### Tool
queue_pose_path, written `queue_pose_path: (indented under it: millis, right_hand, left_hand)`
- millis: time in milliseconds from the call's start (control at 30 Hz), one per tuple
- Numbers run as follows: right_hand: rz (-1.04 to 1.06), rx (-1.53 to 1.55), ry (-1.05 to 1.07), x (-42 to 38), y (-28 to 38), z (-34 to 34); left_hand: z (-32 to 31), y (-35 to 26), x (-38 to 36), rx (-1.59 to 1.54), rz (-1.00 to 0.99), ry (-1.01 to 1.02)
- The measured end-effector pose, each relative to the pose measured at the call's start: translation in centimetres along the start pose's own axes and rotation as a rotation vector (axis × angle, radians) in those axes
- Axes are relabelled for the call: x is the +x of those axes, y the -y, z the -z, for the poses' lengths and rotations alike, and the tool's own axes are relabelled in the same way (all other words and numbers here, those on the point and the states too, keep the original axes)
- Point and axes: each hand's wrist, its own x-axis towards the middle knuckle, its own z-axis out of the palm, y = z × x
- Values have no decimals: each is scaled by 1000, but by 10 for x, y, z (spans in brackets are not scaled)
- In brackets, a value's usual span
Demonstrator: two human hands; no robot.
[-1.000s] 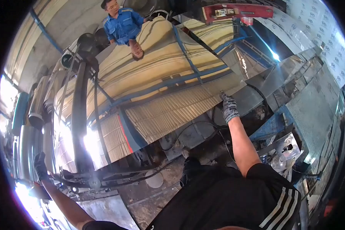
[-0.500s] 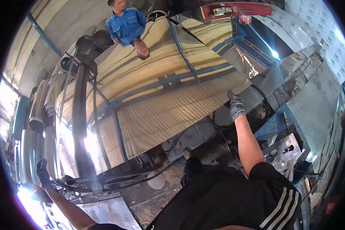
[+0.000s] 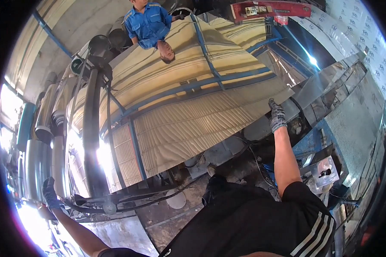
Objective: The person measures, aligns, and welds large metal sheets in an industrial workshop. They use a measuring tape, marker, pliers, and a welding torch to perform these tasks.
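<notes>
A large mirror-bright metal sheet point(image 3: 193, 128) lies across the middle of the view, reflecting the roof and its blue beams. My right hand point(image 3: 278, 115), in a grey knitted glove, is closed on the sheet's near edge close to its right corner. Far out at the left, my left hand point(image 3: 50, 193) wears the same kind of glove. Its fingers stretch upward beside a shiny metal cylinder point(image 3: 36, 169), near the end of a dark machine bar point(image 3: 128, 198).
Across the sheet stands a person in blue workwear point(image 3: 148, 25). A red panel point(image 3: 270, 10) lies at the back. Stacked metal plates point(image 3: 351, 111) are at right, near a clear plastic bag point(image 3: 324, 171). Rolled metal point(image 3: 47, 109) stands at left; cables and scraps lie underfoot.
The view has shifted slightly, so the sheet and my right hand appear farther right. The person opposite has a gloved hand out at the sheet's far edge. My right hand keeps its hold.
</notes>
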Motion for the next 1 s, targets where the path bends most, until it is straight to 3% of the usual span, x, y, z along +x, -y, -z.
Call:
queue_pose_path:
  millis: [300, 367, 433, 567, 733, 1000]
  right_hand:
    - [-107, 31, -28, 18, 10, 15]
    - [-67, 37, 0, 27, 6, 21]
    - [-175, -139, -78, 55, -6, 38]
    - [-192, -96, -90, 43, 5, 38]
    - [-283, -175, -84, 57, -8, 68]
    - [-281, -84, -36, -17, -7, 53]
  left_hand:
    - [-5, -6, -8, -58, 28, -30]
    - [-11, -32, -27, -144, 37, -28]
    - [-24, -130, -82, -5, 5, -3]
    - [-21, -91, -57, -32, 18, 17]
    - [11, 28, 7, -90, 21, 77]
    - [10, 26, 25, 41, 107, 54]
